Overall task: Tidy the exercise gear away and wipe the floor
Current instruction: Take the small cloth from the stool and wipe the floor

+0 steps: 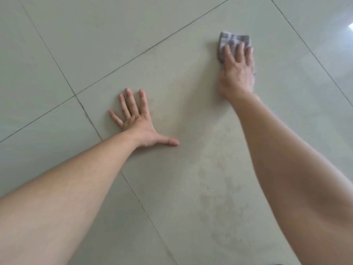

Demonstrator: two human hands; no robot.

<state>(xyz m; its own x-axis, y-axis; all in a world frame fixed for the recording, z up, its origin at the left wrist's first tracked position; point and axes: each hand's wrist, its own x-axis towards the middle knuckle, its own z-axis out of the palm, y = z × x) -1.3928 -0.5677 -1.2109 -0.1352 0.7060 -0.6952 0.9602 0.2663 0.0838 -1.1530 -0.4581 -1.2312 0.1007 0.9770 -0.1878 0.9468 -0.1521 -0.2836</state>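
Observation:
A folded grey cloth (234,39) lies flat on the pale tiled floor (181,115) at the upper right. My right hand (236,71) presses down on it with straight fingers, and most of the cloth is hidden under the palm. Left of centre, my left hand (137,121) lies flat on the tile with its fingers spread and the thumb pointing right, holding nothing. No exercise gear is in view.
Dark grout lines (84,109) cross the floor diagonally. Faint dusty smudges and small dark specks (225,190) mark the tile between my forearms. A bright reflection (350,26) shows at the right edge.

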